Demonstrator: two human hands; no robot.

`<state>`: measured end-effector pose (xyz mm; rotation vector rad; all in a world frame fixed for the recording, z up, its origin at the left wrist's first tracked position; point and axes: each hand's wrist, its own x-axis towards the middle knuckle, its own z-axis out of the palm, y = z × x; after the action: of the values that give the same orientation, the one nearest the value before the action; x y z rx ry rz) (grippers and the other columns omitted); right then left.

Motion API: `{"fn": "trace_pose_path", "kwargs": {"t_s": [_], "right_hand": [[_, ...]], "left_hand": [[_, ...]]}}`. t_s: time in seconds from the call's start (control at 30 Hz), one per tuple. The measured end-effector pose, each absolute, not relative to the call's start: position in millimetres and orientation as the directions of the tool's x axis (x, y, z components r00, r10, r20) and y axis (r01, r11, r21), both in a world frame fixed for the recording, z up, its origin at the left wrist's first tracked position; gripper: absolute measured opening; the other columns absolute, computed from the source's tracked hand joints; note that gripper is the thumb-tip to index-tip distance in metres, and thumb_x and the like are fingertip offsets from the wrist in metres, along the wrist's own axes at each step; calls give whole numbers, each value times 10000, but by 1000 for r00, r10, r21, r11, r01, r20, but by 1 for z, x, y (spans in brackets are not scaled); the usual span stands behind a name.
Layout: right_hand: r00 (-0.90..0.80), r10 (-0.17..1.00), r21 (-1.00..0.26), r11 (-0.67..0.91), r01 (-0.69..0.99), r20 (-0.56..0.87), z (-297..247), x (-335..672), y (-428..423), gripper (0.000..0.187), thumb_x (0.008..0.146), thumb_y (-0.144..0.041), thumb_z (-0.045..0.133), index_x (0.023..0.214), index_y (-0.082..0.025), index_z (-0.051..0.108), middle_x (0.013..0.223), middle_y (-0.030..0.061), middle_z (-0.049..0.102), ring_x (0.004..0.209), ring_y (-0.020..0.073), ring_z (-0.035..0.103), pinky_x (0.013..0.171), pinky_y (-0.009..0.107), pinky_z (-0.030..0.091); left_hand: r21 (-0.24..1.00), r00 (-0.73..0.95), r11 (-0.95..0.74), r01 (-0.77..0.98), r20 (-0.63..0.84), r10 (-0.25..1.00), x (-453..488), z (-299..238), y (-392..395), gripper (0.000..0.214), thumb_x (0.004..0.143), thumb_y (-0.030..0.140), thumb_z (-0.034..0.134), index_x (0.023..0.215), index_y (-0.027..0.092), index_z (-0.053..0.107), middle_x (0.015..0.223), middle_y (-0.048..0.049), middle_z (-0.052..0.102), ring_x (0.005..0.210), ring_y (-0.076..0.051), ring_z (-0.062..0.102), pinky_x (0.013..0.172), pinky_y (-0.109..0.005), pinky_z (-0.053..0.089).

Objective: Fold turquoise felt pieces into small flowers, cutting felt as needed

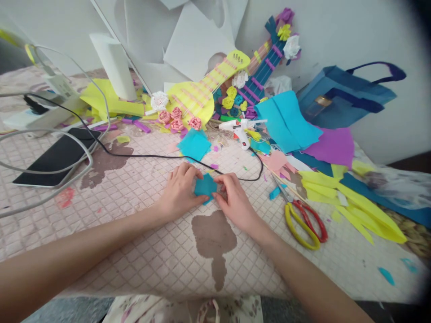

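Both of my hands meet at the middle of the table over a small teal felt piece. My left hand pinches its left edge with curled fingers. My right hand grips its right side, thumb and fingers closed on it. The piece rests low, just above the pink quilted cloth. A black cable runs just behind my fingers to a white glue gun.
Scissors with yellow and red handles lie to the right. Yellow felt strips, teal and purple felt sheets, a blue bag and felt guitars crowd the back and right. A dark tablet and white cables lie left.
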<state>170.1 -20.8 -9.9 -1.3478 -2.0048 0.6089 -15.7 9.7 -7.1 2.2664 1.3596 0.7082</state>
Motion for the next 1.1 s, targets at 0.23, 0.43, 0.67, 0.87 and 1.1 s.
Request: {"fn": "trace_pose_path", "kwargs": {"t_s": [0.23, 0.43, 0.67, 0.87, 1.1], "right_hand": [[-269, 932, -700, 360, 617, 242, -10, 175, -20, 295, 817, -43, 441, 1043, -226, 486, 1003, 56, 487, 797, 153, 543, 738, 339, 499], [-260, 937, -716, 346, 606, 233, -7, 174, -21, 154, 874, -205, 508, 1027, -212, 505, 982, 64, 505, 792, 160, 547, 676, 317, 492], [-165, 967, -797, 254, 549, 194, -9, 176, -19, 129, 879, -216, 467, 997, -199, 517, 975, 65, 558, 777, 155, 566, 660, 295, 493], [-138, 972, -791, 237, 564, 192, -9, 178, -8, 116, 879, -203, 434, 949, -200, 526, 866, 37, 585, 753, 156, 567, 704, 312, 480], [-221, 931, -698, 365, 616, 292, -14, 178, 5, 204, 873, -126, 412, 979, -198, 572, 932, 59, 611, 892, 187, 580, 818, 350, 468]], "left_hand": [[575, 410, -459, 678, 223, 885, -18, -8, 11, 382, 706, 318, 728, 984, 179, 506, 1053, -75, 517, 1039, -273, 492, 884, -445, 406], [630, 413, -455, 630, 225, 883, -19, -8, 11, 292, 883, 461, 508, 986, 188, 506, 1018, -64, 525, 999, -245, 499, 884, -440, 395], [648, 401, -513, 563, 329, 855, -23, -8, 6, 122, 919, 303, 449, 950, 194, 494, 1012, -58, 528, 1007, -216, 494, 895, -400, 391], [486, 426, -492, 722, 249, 870, -17, -8, 5, 440, 693, 380, 727, 992, 182, 471, 1072, -94, 531, 1030, -298, 493, 839, -441, 393], [585, 379, -454, 672, 254, 890, -19, -12, 14, 505, 747, 448, 671, 1133, 191, 471, 1169, -109, 543, 1107, -295, 508, 885, -453, 407]]}}
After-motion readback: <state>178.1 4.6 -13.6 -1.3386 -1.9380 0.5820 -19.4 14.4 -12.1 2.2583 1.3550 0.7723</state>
